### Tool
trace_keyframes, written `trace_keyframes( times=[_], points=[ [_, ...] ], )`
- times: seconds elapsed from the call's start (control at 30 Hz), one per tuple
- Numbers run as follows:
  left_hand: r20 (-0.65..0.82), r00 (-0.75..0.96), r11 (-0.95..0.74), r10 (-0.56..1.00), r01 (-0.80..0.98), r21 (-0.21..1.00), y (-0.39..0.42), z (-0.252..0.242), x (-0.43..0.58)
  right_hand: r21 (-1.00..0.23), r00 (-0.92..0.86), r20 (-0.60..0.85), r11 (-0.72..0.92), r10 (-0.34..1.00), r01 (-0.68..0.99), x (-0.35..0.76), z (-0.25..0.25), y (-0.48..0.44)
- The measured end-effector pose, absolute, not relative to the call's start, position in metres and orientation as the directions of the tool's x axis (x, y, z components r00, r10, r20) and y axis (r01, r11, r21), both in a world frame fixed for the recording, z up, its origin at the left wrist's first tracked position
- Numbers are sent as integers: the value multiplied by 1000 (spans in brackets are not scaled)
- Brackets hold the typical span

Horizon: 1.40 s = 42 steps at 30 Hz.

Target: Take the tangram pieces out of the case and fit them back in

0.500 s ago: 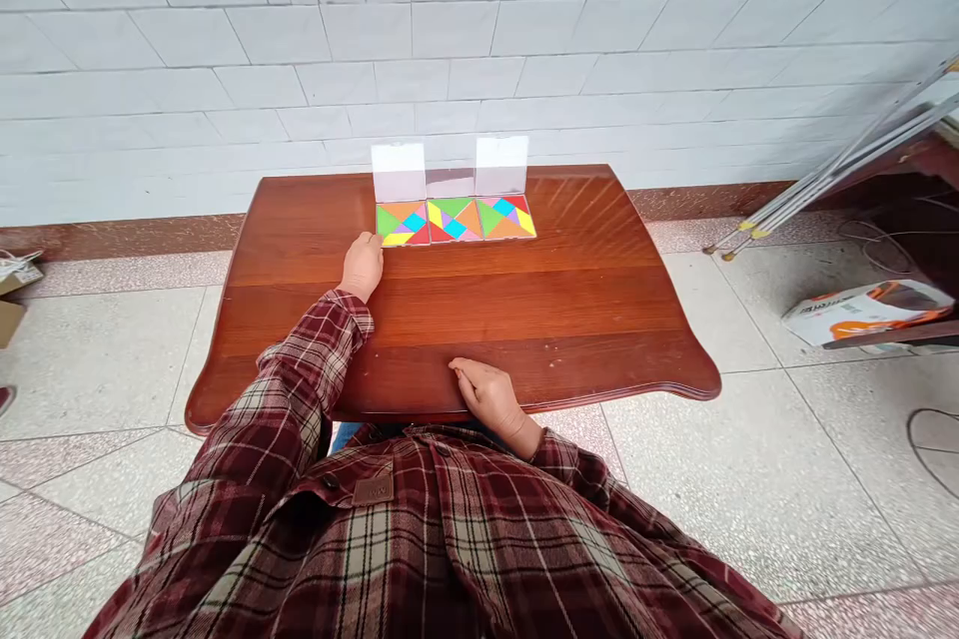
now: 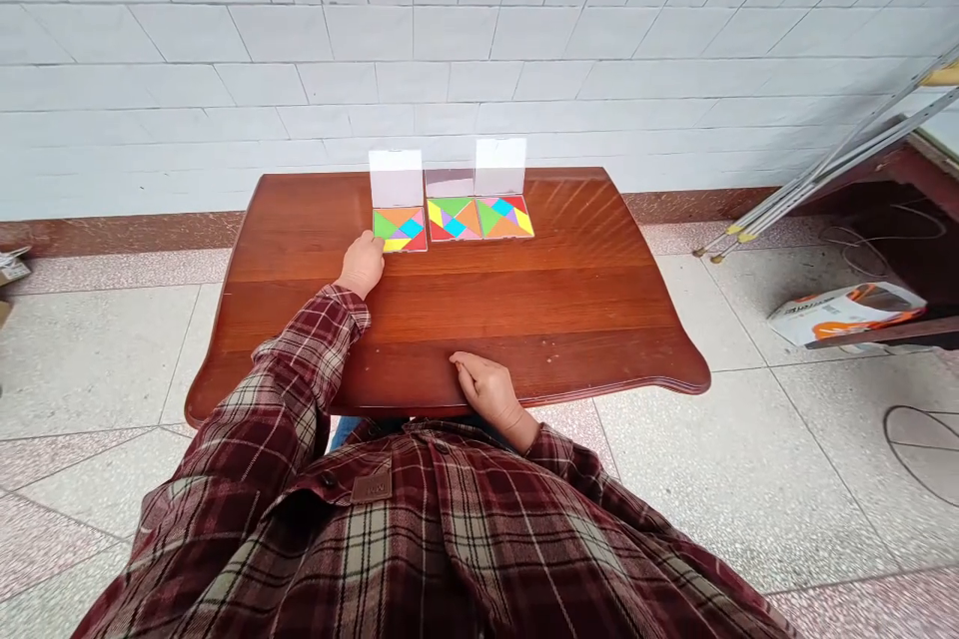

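Facing a tiled wall (image 2: pixel 479 40), the polished wooden table (image 2: pixel 569 310) holds tangram cases (image 2: pixel 454 218).

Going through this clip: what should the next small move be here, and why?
Probably the left hand should grasp the near edge of the leftmost tangram box. Its fingertips appear to touch that box, and a gap separates it from the middle tangram box, while the right hand rests by the table edge.

Three square tangram cases (image 2: pixel 454 219) of bright triangles stand side by side near the far edge of the bench (image 2: pixel 524 310), lids raised; the leftmost case (image 2: pixel 400 230) sits slightly forward.
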<state>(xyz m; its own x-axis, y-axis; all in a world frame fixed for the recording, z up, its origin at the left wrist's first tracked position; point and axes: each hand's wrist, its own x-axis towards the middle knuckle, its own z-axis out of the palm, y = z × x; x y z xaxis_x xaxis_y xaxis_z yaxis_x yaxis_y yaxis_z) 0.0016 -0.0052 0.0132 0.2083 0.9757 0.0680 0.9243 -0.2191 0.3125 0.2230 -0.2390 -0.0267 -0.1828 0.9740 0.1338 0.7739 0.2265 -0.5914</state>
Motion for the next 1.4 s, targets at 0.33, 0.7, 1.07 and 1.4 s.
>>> trace_keyframes(
  times=[0.33, 0.7, 1.07, 1.4],
  points=[
    [-6, 390, -378, 921, 897, 230, -132, 20, -37, -596, -187, 107, 214, 977, 774, 222, -20, -236],
    [251, 133, -256, 959, 789, 558, -177, 11, -43, -648, -173, 66, 174, 983, 742, 217, -11, -234],
    [113, -219, -16, 969, 401, 916, -97, -34, -10, -487, -169, -86, 107, 982, 867, 194, 6, -212],
    [248, -109, -169, 963, 472, 865, -115, -41, 3, -528, -169, -86, 99, 982, 843, 206, 16, -217]
  ],
)
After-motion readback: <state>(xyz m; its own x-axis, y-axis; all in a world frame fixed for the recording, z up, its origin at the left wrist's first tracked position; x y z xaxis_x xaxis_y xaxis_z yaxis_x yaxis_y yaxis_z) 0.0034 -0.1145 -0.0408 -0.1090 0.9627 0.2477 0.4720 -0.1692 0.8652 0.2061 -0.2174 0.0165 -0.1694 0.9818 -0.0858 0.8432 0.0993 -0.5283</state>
